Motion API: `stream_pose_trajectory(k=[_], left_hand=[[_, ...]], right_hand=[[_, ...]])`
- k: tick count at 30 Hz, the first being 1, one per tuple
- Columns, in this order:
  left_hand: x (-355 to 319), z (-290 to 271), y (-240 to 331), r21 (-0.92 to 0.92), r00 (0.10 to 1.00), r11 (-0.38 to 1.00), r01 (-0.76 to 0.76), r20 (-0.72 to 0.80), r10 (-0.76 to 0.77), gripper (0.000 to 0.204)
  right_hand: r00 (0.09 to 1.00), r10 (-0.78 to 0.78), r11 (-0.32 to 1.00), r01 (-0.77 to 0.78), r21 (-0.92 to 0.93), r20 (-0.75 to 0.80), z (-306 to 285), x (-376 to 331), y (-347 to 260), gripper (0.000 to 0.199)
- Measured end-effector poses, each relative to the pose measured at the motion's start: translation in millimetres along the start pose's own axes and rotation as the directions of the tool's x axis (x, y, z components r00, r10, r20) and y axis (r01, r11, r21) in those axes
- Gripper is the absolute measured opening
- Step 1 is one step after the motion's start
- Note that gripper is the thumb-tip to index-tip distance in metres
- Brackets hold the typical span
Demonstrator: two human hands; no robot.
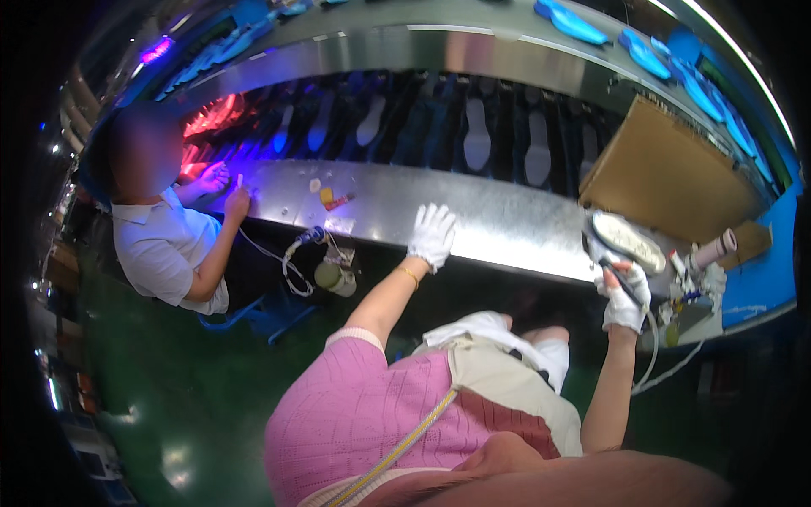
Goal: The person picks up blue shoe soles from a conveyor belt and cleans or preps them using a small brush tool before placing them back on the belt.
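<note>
My left hand (433,238), in a white glove, lies flat with spread fingers on the bare metal ledge (524,224) in front of me. My right hand (625,296), in a white glove with some bare fingertips, is closed around a slim black pen-like tool (619,282). A pale hose (653,346) hangs below that hand and seems to join the tool, whose tip is too small to make out. Just beyond the right hand lies a pale, sole-shaped piece (628,242) with a whitish, uneven inside.
Beyond the ledge, a dark conveyor carries several grey soles (477,135). A cardboard box (676,165) stands at the right, near a pink spool (714,249) among clutter. At left a co-worker (173,245) sits by the ledge. Blue pieces (574,21) rest on the upper shelf.
</note>
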State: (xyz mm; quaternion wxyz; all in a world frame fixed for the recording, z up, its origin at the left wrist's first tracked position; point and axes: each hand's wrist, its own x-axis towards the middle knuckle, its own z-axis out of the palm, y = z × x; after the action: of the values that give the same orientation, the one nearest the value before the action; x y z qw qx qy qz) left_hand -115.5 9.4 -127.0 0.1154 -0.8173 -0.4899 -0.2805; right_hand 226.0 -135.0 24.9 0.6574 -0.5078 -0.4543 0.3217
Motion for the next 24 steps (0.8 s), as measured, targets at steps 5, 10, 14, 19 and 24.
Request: stream_pose_trajectory(k=[5, 10, 14, 19, 24], left_hand=[[4.4, 0.9, 5.7, -0.006, 0.998, 1.0, 0.012, 0.067, -0.012, 0.038], [7.0, -4.0, 5.2, -0.068, 0.982, 0.995, -0.074, 0.171, 0.085, 0.066], [6.5, -13.1, 2.8, -0.102, 0.934, 0.985, -0.137, 0.318, 0.163, 0.086], [19.6, -44.2, 32.0, 0.166, 0.806, 0.984, -0.057, 0.59, -0.053, 0.086], [40.8, 12.9, 61.6, 0.326, 0.707, 0.945, 0.011, 0.666, -0.238, 0.091]], right_hand=[[1.0, 0.01, 1.0, -0.01, -0.018, -0.006, -6.4, -2.6, -15.4, 0.018], [0.993, 0.047, 0.997, -0.053, -0.056, -0.105, -36.4, -2.6, -14.3, 0.021], [0.988, 0.093, 0.995, -0.098, -0.033, -0.125, -36.9, -4.2, -13.5, 0.021], [0.997, 0.072, 0.986, -0.072, 0.153, 0.003, -53.3, 8.3, 28.3, 0.025], [0.979, 0.198, 0.966, -0.188, 0.177, -0.045, -66.9, 6.0, 53.6, 0.023]])
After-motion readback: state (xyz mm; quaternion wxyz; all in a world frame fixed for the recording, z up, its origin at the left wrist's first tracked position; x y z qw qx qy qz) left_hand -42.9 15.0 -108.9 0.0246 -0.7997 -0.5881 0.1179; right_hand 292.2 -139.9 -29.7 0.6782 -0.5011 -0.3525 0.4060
